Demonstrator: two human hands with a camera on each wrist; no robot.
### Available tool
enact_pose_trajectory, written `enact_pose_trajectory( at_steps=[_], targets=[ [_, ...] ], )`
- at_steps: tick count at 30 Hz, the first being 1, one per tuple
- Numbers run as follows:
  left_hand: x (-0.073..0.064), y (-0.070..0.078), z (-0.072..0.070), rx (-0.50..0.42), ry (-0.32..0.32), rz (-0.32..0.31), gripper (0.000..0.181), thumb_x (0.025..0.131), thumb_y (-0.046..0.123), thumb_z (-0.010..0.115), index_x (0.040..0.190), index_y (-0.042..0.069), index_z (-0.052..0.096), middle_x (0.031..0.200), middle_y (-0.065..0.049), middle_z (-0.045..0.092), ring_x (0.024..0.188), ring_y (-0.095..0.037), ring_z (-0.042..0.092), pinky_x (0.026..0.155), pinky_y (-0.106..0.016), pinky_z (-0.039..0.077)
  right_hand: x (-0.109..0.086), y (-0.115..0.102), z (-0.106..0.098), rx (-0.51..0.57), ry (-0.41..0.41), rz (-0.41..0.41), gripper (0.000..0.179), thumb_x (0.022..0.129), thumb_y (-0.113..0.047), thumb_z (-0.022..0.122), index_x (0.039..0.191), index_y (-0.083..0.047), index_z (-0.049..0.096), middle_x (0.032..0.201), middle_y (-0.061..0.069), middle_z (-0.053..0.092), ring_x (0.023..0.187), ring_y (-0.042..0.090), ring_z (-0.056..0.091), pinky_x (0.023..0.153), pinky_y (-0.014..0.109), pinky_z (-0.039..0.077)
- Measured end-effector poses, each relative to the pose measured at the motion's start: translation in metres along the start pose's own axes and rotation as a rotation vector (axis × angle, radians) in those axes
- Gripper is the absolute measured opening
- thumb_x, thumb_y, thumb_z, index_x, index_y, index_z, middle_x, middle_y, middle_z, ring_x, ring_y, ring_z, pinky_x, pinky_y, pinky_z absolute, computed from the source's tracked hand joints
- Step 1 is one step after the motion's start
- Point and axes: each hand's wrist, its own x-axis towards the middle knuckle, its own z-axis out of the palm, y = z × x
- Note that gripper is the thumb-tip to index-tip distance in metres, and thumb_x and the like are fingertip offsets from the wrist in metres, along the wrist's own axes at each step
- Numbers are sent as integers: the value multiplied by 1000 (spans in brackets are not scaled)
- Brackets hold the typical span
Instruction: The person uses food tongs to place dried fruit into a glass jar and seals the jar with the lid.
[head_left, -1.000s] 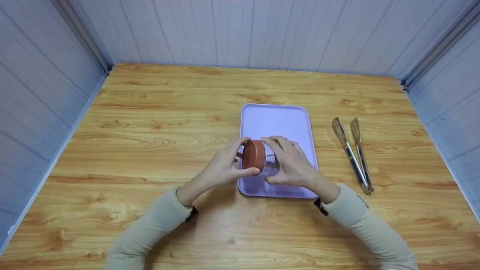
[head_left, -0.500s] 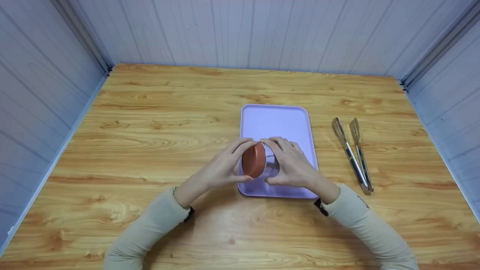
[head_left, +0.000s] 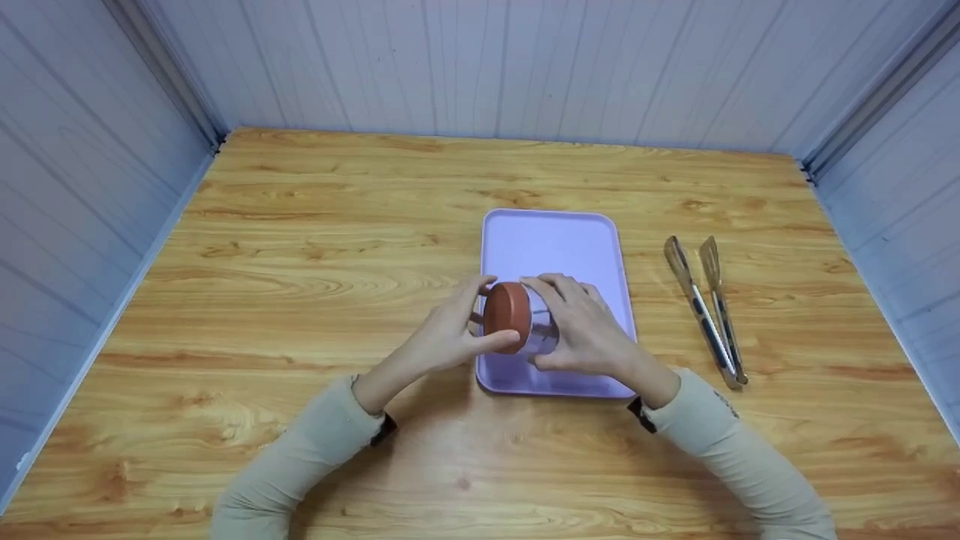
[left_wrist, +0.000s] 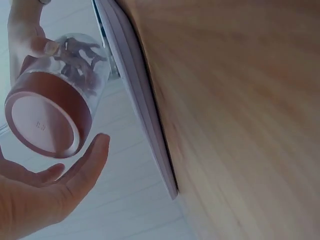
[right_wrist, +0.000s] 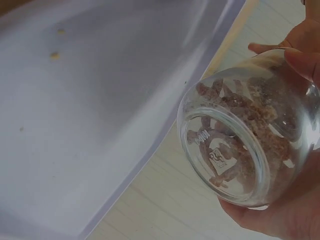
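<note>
A clear glass jar (right_wrist: 235,145) with brown, shrivelled pieces inside lies tilted on its side in the air over the lilac tray (head_left: 551,240). Its round reddish-brown lid (head_left: 507,319) faces left. My right hand (head_left: 589,330) grips the glass body, thumb below and fingers over the top. Around the lid stands my left hand (head_left: 450,330), its thumb overlapping the lid's lower edge in the head view. The left wrist view shows that hand's fingers (left_wrist: 95,155) loosely bent and spread, with a gap to the lid (left_wrist: 42,125).
Metal tongs (head_left: 701,311) with dark grip inlays lie spread on the wooden table (head_left: 337,247), right of the tray. A few yellow crumbs (right_wrist: 55,56) lie on the tray. Pale panelled walls (head_left: 465,67) enclose the table at the back and sides.
Half a second ago my left thumb and fingers clasped the lid's edge; now the fingers have drawn back left and the thumb has moved up. My right hand keeps its hold on the jar.
</note>
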Motion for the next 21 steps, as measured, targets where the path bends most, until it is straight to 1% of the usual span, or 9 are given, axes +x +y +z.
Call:
enact_pose_trajectory(
  at_steps=[5,8,10,13,16,21],
  targets=[
    [0,0,3,2,6,-8,75,72,55,63,126,9,37,111,-4,46,80,-15,54,66,-31,49,1,-2,1,-11,-3,-12,94,51,-41,76,131,-13,36,119,9,43,108,21,40,84,43,31],
    [0,-1,3,6,18,10,76,69,55,65,124,9,38,109,-3,47,80,-16,54,66,-31,49,1,-2,2,-2,2,-17,93,51,-41,76,131,-13,36,119,9,43,107,21,40,84,42,32],
    [0,-2,3,19,25,35,78,68,55,66,124,9,39,109,-2,47,81,-15,53,66,-29,48,1,-2,3,9,9,-22,92,52,-40,76,130,-12,37,119,9,43,107,21,40,84,43,32],
    [0,-3,3,59,35,90,79,67,55,67,124,8,39,107,-2,47,84,-12,51,68,-27,47,1,-2,3,21,19,-30,91,52,-40,75,130,-12,37,119,8,43,108,21,40,85,43,32],
    [-1,-4,2,110,41,144,80,68,55,66,124,6,38,109,-4,47,87,-12,50,70,-26,47,1,-2,4,24,28,-40,91,51,-40,75,129,-12,38,118,8,43,107,21,41,84,42,33],
    [-2,-4,2,171,48,191,82,69,57,64,126,4,37,113,-7,45,89,-13,51,71,-28,47,1,-2,4,23,42,-55,91,51,-40,76,128,-11,38,118,9,44,106,20,41,83,41,34]
  ],
)
